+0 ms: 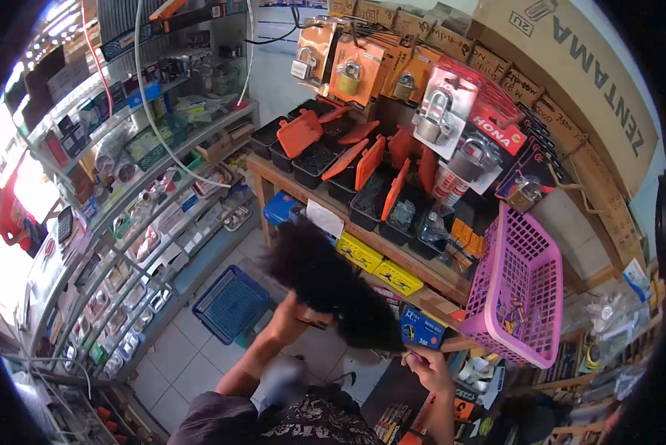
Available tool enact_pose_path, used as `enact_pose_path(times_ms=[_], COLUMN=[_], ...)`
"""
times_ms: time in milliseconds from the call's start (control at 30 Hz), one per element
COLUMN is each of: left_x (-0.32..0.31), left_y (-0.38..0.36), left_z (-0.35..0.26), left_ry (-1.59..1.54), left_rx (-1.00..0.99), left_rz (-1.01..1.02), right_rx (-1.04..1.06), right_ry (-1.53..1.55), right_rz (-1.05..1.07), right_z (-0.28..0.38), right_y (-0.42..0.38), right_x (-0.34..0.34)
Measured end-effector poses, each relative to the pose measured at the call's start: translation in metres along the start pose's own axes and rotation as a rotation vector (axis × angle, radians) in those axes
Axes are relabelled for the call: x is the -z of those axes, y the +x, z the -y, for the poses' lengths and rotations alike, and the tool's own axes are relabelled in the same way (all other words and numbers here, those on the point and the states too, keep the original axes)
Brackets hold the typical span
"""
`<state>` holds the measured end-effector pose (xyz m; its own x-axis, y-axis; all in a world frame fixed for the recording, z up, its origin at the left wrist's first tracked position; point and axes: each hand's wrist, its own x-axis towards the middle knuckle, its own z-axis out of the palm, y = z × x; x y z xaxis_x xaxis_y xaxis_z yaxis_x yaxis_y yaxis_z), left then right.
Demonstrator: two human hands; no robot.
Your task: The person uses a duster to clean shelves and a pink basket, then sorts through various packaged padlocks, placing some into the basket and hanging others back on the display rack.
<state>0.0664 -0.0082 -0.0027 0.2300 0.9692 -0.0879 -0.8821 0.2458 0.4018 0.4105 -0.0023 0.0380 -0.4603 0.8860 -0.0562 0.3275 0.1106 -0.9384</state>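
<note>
A black feather duster (340, 297) stretches diagonally in front of me, its bushy end at the upper left and its narrow end at the lower right. At that narrow end, my right hand (428, 371) is closed around the handle, of which only a little shows. My left hand (287, 324) is curled against the underside of the feathers, its fingertips partly hidden by them. Behind the duster, a wooden shelf holds black bins (370, 200) with raised orange lids (370, 163). Yellow boxes (377, 265) sit beneath that shelf.
A pink basket (518, 289) with small items stands to the right. Padlocks in packages (351, 74) hang above the bins. A blue crate (230, 305) rests on the tiled floor. Curved metal racks (125, 252) of goods line the left. A person in red (14, 204) is beyond them.
</note>
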Motion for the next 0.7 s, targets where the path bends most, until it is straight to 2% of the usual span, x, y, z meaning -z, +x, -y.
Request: enact_pose_path(times_ms=[133,200,233,267,333,367,400,467,500,600,633,667,700], left_x=[0.013,-0.010,-0.006,-0.001,-0.003,0.005,0.019,0.040,0.032,-0.003,-0.017,-0.025,-0.032], left_y=[0.006,0.003,0.004,0.009,0.017,0.021,0.026,0.037,0.038,0.035,0.035,0.038,0.042], left_z=[-0.012,-0.006,0.008,0.014,0.015,0.010,0.003,-0.014,-0.019,-0.004,0.005,0.008,0.007], left_ry=[0.022,1.068,1.133,1.128,0.395,0.512,0.514,0.182,0.408,0.521,0.682,0.686,0.577], left_rx=[-0.025,0.089,0.028,0.036,0.146,-0.054,-0.052,-0.071,-0.018,-0.026,-0.107,-0.106,-0.011], left_rz=[0.079,0.098,0.122,0.133,-0.162,-0.021,-0.016,0.215,-0.044,-0.036,-0.022,-0.026,-0.230], right_rx=[-0.033,-0.056,-0.037,-0.015,-0.031,-0.048,-0.061,-0.051,-0.039,-0.008,-0.016,-0.026,0.008], right_ry=[-0.021,-0.035,-0.029,-0.022,-0.043,-0.003,0.035,-0.007,-0.001,0.006,-0.002,-0.009,-0.016], right_rz=[-0.056,-0.091,-0.095,-0.102,-0.123,-0.126,-0.124,-0.122,-0.134,-0.128,-0.148,-0.171,-0.193], right_z=[-0.011,-0.003,0.003,0.006,0.004,0.007,0.008,-0.005,-0.007,-0.003,-0.003,-0.002,0.000], right_y=[-0.004,0.000,0.008,0.012,0.012,0.011,0.010,0.001,-0.002,0.001,0.004,0.007,0.013], right_x=[-0.010,-0.023,-0.031,-0.036,-0.040,-0.041,-0.041,-0.034,-0.032,-0.029,-0.030,-0.032,-0.038])
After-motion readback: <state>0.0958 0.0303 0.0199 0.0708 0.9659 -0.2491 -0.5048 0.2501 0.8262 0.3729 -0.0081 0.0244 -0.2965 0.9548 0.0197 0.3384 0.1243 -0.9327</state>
